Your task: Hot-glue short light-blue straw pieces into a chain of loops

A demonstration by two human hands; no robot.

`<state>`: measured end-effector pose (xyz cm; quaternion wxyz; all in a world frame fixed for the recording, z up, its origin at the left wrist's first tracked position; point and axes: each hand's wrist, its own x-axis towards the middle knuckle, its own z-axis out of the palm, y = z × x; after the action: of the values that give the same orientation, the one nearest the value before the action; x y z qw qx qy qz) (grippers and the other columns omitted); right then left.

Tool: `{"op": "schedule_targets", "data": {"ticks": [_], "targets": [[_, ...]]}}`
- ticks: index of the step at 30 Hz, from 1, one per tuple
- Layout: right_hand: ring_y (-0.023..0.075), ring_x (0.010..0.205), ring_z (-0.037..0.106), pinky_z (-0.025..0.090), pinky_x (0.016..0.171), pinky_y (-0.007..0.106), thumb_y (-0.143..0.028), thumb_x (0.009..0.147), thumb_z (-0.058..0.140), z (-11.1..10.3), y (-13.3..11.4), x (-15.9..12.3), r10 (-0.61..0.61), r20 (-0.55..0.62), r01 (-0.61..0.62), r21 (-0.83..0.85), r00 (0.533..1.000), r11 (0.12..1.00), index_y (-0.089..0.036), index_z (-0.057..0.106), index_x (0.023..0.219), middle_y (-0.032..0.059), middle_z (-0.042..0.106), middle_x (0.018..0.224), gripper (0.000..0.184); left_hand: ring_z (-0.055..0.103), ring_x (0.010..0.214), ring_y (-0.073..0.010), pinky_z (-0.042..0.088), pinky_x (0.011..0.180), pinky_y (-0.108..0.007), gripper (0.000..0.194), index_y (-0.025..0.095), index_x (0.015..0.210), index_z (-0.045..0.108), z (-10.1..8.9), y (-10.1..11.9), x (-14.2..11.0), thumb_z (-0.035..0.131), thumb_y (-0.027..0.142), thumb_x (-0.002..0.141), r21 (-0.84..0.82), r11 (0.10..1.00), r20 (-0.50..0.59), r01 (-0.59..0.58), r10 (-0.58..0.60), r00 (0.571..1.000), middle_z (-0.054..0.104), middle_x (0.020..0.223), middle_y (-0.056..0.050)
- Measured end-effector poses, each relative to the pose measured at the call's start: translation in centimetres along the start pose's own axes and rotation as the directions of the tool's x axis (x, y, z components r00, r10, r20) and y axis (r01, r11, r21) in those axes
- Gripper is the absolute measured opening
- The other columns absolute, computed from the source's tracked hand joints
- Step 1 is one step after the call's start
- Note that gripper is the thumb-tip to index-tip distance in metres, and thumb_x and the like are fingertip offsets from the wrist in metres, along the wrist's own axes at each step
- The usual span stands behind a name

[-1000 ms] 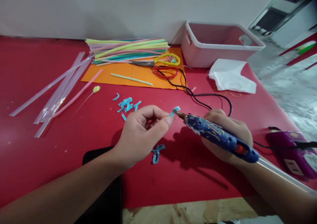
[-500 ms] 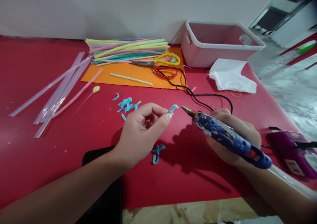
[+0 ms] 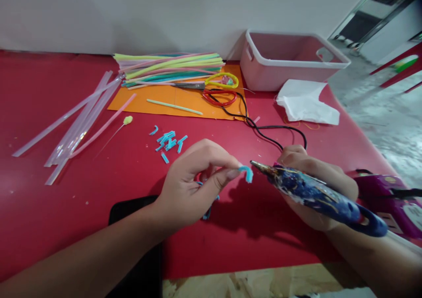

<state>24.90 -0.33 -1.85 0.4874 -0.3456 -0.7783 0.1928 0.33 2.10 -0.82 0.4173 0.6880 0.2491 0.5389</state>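
My left hand (image 3: pixel 194 181) pinches a short curved blue straw piece (image 3: pixel 246 172) between thumb and forefinger, just left of the glue gun's metal tip. My right hand (image 3: pixel 313 188) is wrapped round a blue glue gun (image 3: pixel 316 194), whose nozzle points left at the piece without visibly touching it. Under my left hand lies a small blue glued straw shape (image 3: pixel 207 210), partly hidden by the fingers. Several cut blue straw bits (image 3: pixel 169 142) lie scattered on the red table (image 3: pixel 39 201) beyond my left hand.
Coloured straws (image 3: pixel 168 67) and scissors (image 3: pixel 211 82) lie on orange paper (image 3: pixel 158 100) at the back. Clear glue sticks (image 3: pixel 79 118) lie at left. A white bin (image 3: pixel 293 60), a tissue (image 3: pixel 306 102), the black cord (image 3: pixel 263 129) and a purple box (image 3: pixel 392 201) are at right.
My left hand turned the blue piece downward and lowered it toward me. The glue gun drew back to the right and dropped a little; its tip stays close to the piece.
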Motion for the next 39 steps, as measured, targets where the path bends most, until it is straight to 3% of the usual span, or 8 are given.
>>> {"op": "schedule_targets", "data": {"ticks": [3, 8, 13, 22, 39], "targets": [[0.0145, 0.059, 0.053, 0.042, 0.064, 0.039, -0.012, 0.073, 0.064, 0.0, 0.0, 0.3, -0.087, 0.086, 0.087, 0.006, 0.992, 0.996, -0.02, 0.06, 0.089, -0.0006, 0.061, 0.072, 0.018, 0.059, 0.073, -0.0124, 0.048, 0.062, -0.024, 0.006, 0.02, 0.088, 0.069, 0.0, 0.1, 0.0, 0.066, 0.019, 0.093, 0.007, 1.0, -0.007, -0.029, 0.029, 1.0, 0.063, 0.084, -0.003], [0.0157, 0.058, 0.054, 0.042, 0.065, 0.041, -0.014, 0.072, 0.064, -0.1, -0.1, 0.4, -0.082, 0.09, 0.082, -0.004, 0.993, 0.997, -0.02, 0.059, 0.09, 0.0, 0.061, 0.071, 0.019, 0.063, 0.081, -0.0134, 0.051, 0.069, -0.024, 0.008, 0.02, 0.088, 0.07, -0.2, 0.3, 0.2, 0.067, 0.014, 0.092, 0.027, 0.997, 0.003, -0.076, 0.076, 0.997, 0.067, 0.084, -0.004], [0.0166, 0.059, 0.055, 0.042, 0.066, 0.041, -0.018, 0.074, 0.063, -0.2, -0.4, 0.7, -0.098, 0.123, 0.103, -0.032, 0.988, 0.994, -0.021, 0.06, 0.093, 0.0006, 0.062, 0.072, 0.02, 0.065, 0.08, -0.0153, 0.054, 0.07, -0.026, 0.008, 0.021, 0.085, 0.071, -0.2, 0.4, 0.3, 0.068, 0.016, 0.091, 0.03, 0.998, -0.002, -0.049, 0.049, 0.999, 0.069, 0.084, -0.005], [0.0168, 0.059, 0.055, 0.043, 0.067, 0.041, -0.022, 0.083, 0.063, -0.1, -0.6, 0.8, -0.097, 0.127, 0.105, -0.06, 0.987, 0.993, -0.022, 0.06, 0.094, 0.0003, 0.059, 0.072, 0.012, 0.063, 0.076, -0.0145, 0.054, 0.068, -0.027, 0.006, 0.021, 0.086, 0.072, -0.1, 0.5, 0.1, 0.069, 0.017, 0.09, -0.004, 0.999, 0.006, -0.033, 0.033, 0.999, 0.068, 0.085, -0.005], [0.0162, 0.058, 0.056, 0.043, 0.064, 0.041, -0.016, 0.079, 0.064, -0.2, -0.6, 1.2, -0.148, 0.126, 0.159, -0.086, 0.981, 0.983, -0.019, 0.059, 0.093, 0.0017, 0.059, 0.071, 0.015, 0.061, 0.071, -0.0129, 0.051, 0.061, -0.024, 0.005, 0.019, 0.084, 0.07, -0.2, 0.8, 0.1, 0.069, 0.017, 0.088, -0.004, 1.0, 0.022, -0.009, 0.01, 1.0, 0.066, 0.084, -0.005]]}}
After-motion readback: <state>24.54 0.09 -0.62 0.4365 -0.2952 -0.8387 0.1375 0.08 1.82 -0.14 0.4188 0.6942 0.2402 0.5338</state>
